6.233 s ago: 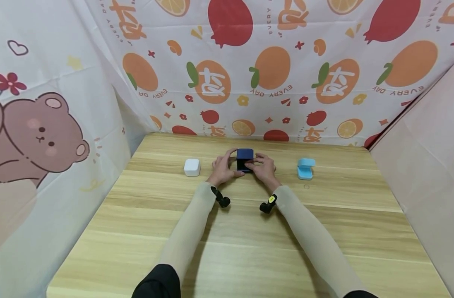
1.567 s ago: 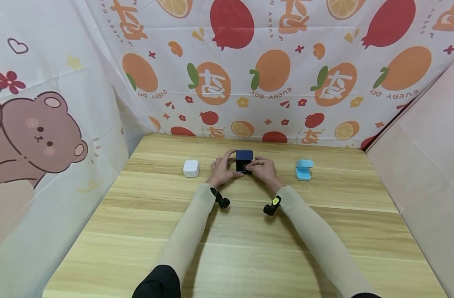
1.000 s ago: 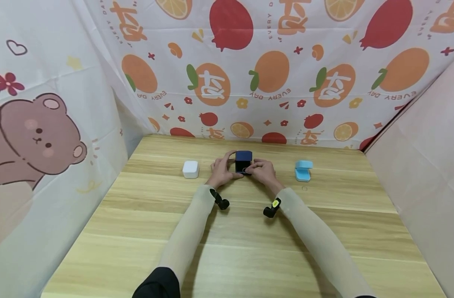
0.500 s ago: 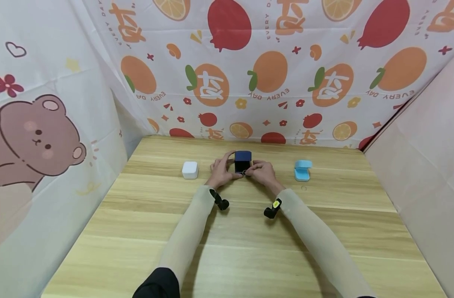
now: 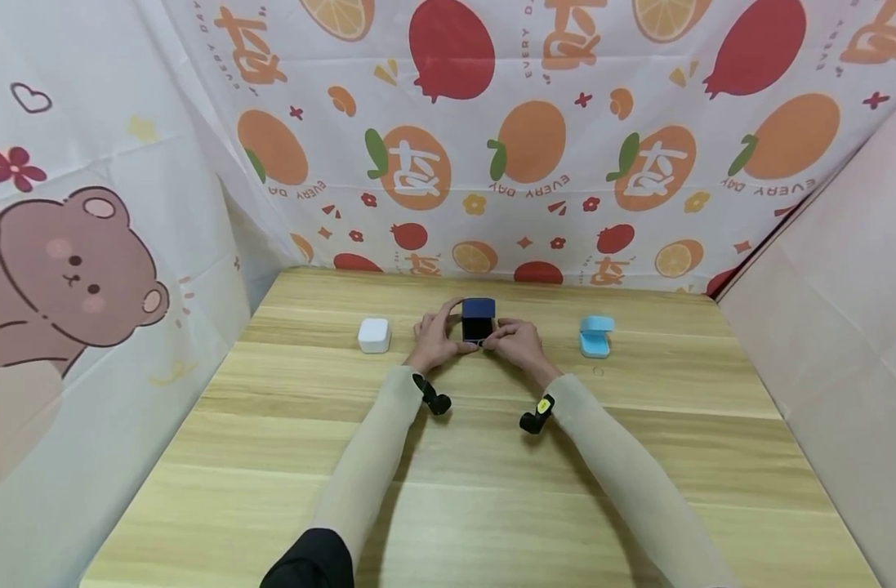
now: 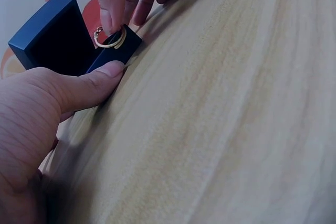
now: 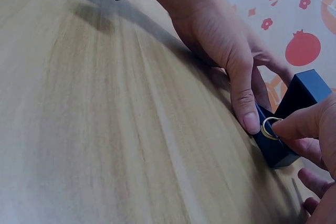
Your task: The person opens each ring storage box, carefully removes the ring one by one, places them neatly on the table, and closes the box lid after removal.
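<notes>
Navy-blue hinged box (image 5: 479, 309), lid up, on pale wooden worktop (image 5: 492, 490); left hand (image 5: 436, 339) has fingers curled round it. Right hand (image 5: 519, 341) pinches gold-coloured metal ring (image 6: 121, 41), fingers nearly closed, at box's front edge. Looks midway: box open, ring not yet released.

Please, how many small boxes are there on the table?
3: a white box on the left, a dark blue box in the middle, and a light blue box on the right.

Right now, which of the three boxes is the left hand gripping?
The open dark blue box in the middle, gripped by the left hand; neither hand touches the white box or light blue box.
</notes>
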Motion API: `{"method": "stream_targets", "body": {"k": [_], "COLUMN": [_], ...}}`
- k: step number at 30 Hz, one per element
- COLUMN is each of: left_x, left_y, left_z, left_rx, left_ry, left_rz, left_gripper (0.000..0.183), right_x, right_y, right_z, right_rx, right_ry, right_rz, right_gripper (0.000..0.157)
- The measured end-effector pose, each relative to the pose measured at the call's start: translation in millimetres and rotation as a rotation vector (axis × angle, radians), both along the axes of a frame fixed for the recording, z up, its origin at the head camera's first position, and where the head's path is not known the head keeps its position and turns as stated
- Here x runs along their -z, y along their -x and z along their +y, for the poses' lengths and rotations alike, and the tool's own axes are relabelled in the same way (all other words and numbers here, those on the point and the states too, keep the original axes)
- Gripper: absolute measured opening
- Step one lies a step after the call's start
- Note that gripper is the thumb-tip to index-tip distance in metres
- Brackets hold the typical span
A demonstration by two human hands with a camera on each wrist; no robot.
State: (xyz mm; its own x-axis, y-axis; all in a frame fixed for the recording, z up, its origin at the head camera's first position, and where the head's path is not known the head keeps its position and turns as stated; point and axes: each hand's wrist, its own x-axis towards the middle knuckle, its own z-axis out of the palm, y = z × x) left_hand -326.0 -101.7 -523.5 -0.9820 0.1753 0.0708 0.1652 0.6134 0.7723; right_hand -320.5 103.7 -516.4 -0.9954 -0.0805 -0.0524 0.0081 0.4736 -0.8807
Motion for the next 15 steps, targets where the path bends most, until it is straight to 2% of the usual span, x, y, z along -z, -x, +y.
{"method": "stream_targets", "body": {"k": [15], "left_x": [0.7], "left_y": [2.2], "left_z": [0.0], "left_rx": [-0.001], "left_ry": [-0.001], "left_rz": [0.006], "left_gripper": [0.100], "right_x": [0.4], "right_y": [-4.5], "right_z": [-1.2], "right_rx": [0.011], "right_ry": [-0.033], "right_rz": [0.052], "right_gripper": [0.010]}}
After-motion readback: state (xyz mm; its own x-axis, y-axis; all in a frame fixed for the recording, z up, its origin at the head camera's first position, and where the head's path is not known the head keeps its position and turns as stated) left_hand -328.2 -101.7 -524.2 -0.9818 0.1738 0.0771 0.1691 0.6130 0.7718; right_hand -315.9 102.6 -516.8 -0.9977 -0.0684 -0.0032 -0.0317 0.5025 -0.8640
